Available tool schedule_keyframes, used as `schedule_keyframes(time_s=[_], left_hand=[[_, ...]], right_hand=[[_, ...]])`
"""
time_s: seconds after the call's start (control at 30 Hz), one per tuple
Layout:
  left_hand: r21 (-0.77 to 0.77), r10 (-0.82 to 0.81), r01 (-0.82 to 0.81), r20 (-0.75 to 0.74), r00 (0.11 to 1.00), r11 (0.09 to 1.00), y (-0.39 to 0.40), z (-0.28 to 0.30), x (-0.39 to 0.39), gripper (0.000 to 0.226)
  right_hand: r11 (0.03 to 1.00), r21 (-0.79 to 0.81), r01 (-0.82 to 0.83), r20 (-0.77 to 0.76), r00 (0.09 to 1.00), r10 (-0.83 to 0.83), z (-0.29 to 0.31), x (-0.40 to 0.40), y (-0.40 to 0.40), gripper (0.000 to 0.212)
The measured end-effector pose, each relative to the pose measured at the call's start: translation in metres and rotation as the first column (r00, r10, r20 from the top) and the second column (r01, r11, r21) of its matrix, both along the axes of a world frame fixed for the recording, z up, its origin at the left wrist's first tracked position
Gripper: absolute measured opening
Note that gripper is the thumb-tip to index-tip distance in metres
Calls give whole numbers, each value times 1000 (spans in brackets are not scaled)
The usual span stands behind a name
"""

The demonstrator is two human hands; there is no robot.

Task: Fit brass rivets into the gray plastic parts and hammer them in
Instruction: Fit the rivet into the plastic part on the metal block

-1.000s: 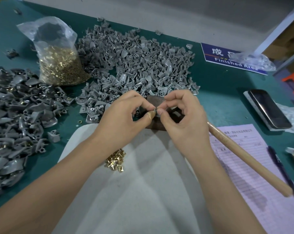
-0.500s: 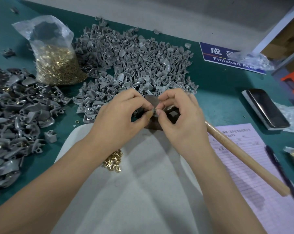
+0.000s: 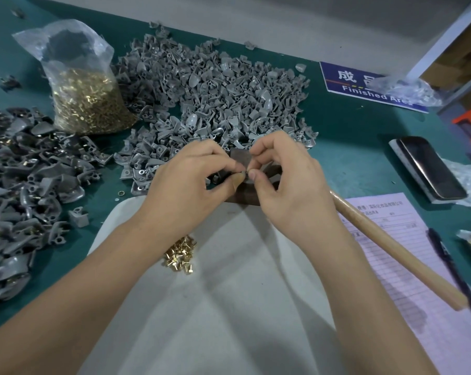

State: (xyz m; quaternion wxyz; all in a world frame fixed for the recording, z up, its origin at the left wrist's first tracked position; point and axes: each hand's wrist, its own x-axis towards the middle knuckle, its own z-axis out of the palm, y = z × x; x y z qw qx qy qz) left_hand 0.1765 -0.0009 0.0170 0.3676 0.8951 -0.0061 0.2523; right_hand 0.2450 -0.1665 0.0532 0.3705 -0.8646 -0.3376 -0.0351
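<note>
Rivet, tiny and brass, sits pinched between the fingertips of the left hand and right hand, just above the dark block; whether a gray part is held with it cannot be told. Both hands keep the same curled pinch as a second ago, hardly moved. Loose rivets lie on the white cloth, gray parts beyond, the hammer handle at right.

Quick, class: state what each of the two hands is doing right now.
Left hand: fingers curled, pinching a small part, too hidden to identify.
Right hand: fingers curled, pinching the same spot; likely a rivet.
</note>
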Motion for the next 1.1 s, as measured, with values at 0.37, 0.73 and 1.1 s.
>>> schedule_keyframes(time_s=[0.37,0.73,1.1], left_hand=[[-40,21,-21,-6,1000,999,-4,0,-2,12],[89,112,-110,-26,993,990,-8,5,-5,7],[93,137,-133,-32,990,987,-8,3,-4,9]], right_hand=[[995,104,8,20,1000,-10,-7,-4,2,33],[992,124,-11,-42,999,16,-8,0,-6,22],[987,154,-54,-103,992,70,-10,9,-8,28]])
